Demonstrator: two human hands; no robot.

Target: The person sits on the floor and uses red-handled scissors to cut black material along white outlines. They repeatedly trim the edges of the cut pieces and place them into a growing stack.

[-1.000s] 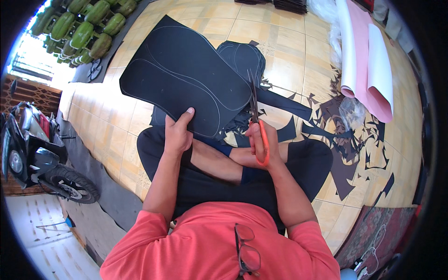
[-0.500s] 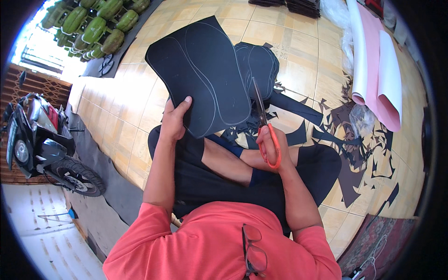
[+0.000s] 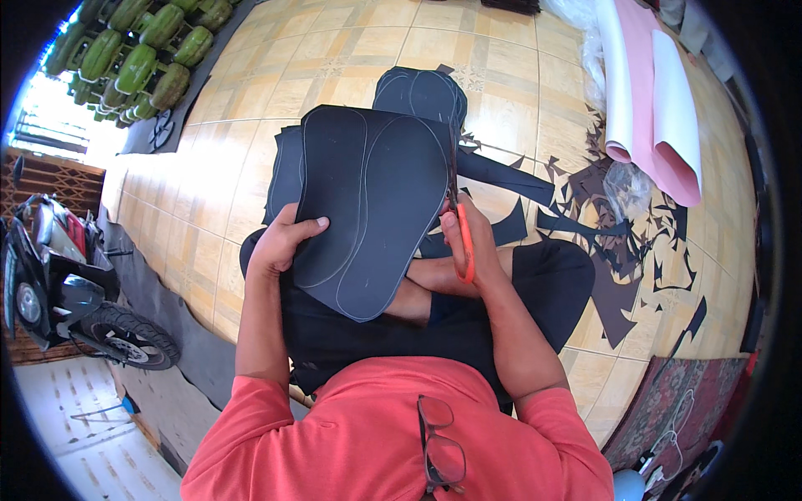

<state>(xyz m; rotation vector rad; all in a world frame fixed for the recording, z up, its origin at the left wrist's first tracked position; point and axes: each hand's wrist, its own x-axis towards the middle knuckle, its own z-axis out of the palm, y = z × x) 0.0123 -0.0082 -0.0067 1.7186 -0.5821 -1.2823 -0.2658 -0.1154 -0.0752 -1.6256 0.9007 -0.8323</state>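
A black sheet [image 3: 359,192] with pale curved, sole-like outlines hangs over my lap. My left hand [image 3: 288,238] is closed on its left edge, thumb on top. Orange-handled scissors [image 3: 464,242] are gripped in my right hand [image 3: 480,238]. Their blades point away from me along the sheet's right edge, which follows a drawn curve; whether they are parted is hard to see. Beyond the sheet lies a pile of dark rounded cut pieces [image 3: 422,93] with similar outlines. More dark pieces [image 3: 286,171] show from behind the sheet's left side.
Dark offcuts [image 3: 606,225] litter the tiled floor to my right, with long strips [image 3: 505,177] nearer. White and pink rolls [image 3: 639,100] lie at the far right. A motorcycle [image 3: 92,284] stands at left; green gas cylinders [image 3: 138,63] are stacked far left. A patterned rug [image 3: 668,401] lies near right.
The black sheet has turned and come down nearer my lap. The scissors have moved from beside the sheet to its right edge, their blades now more upright in view.
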